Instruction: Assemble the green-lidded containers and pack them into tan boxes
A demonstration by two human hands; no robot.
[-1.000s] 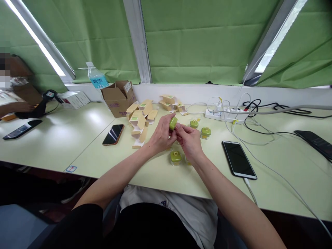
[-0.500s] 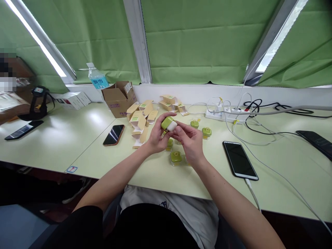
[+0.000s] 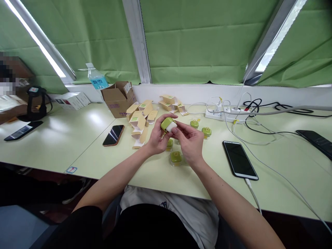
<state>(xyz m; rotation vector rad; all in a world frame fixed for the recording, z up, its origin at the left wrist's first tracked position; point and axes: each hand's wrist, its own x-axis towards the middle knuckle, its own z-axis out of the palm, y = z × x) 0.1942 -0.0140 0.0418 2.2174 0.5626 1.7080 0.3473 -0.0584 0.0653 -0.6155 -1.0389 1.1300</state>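
Where the left edge cuts off another person's blurred arm [image 3: 10, 114], a black looped device [image 3: 30, 105] is just beside it. Farther right, a brown cardboard box [image 3: 119, 105] sits with raised flaps, its inside hard to make out, behind a glossy orange-edged phone [image 3: 113, 135] on the smooth, pale desk [image 3: 85, 145]. Folded cartons [image 3: 139, 121] of beige card overlap in a heap. The left hand [image 3: 157, 138] grasps a rounded, shiny green-and-white piece [image 3: 167, 122], raised over the desk; fingers hide its underside, and I cannot tell what its white part is made of. The right hand [image 3: 191, 142] pinches that part between thumb and fingertips. Around the hands stand at least 4 squarish clear jars [image 3: 176, 157] with green lids, some partly covered. At right, tangled cables [image 3: 264, 112] half hide a white power strip [image 3: 211, 114].
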